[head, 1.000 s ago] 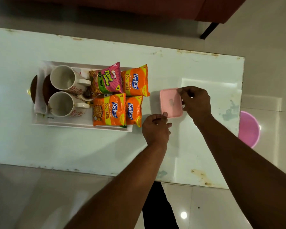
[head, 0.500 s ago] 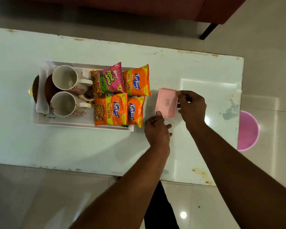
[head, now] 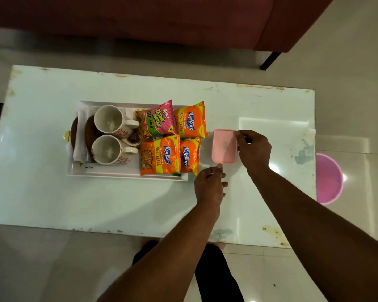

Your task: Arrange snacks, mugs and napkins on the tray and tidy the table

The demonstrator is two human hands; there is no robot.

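Observation:
A white tray (head: 118, 172) lies on the white table (head: 42, 199). On it stand two white mugs (head: 110, 122) (head: 107, 150), a folded white napkin (head: 82, 149) under brown coasters, a pink snack packet (head: 158, 120) and three orange snack packets (head: 189, 120). Just right of the tray sits a small pink lidded box (head: 224, 146). My right hand (head: 254, 149) grips the box's right edge with curled fingers. My left hand (head: 210, 185) pinches the box's near edge with a fingertip and thumb.
A dark red sofa (head: 140, 16) runs along the far side of the table, with a black leg at the right. A pink bucket (head: 328, 178) stands on the tiled floor past the table's right edge. My legs are at the near edge.
Both hands have slid the pink box a little to the left, closer to the tray's right edge. The view has pulled back slightly.

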